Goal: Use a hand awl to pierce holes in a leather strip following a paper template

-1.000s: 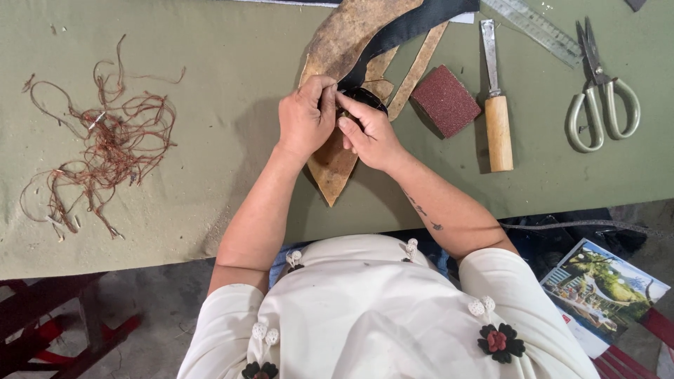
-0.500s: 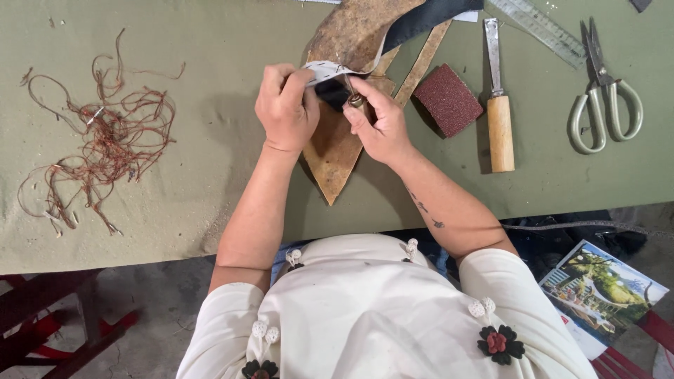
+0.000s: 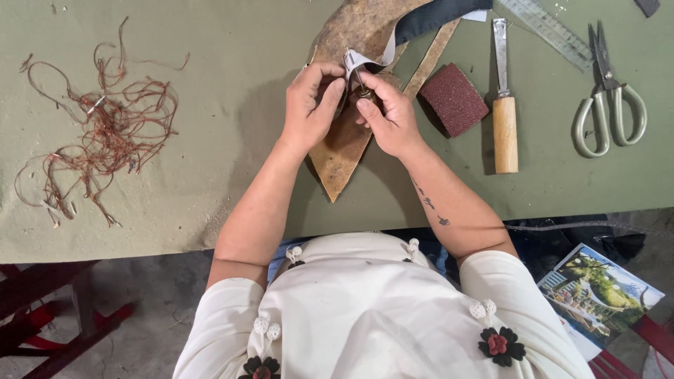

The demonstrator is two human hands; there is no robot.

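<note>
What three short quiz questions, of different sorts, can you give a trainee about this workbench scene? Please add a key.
1. True or false: the scissors lie left of the thread tangle.
2. What lies between the leather piece and the wooden-handled knife? A) sanding block B) ruler C) magazine
3. What do the left hand and right hand pinch together?

Key
1. False; they lie far right.
2. A, the sanding block.
3. A strap end with a small metal ring.

One printed item: glossy rectangular booklet (image 3: 597,298) on the floor below the worktop's near edge, toward its right end. Cover green, blue and white. No labels, signs, screens.
</note>
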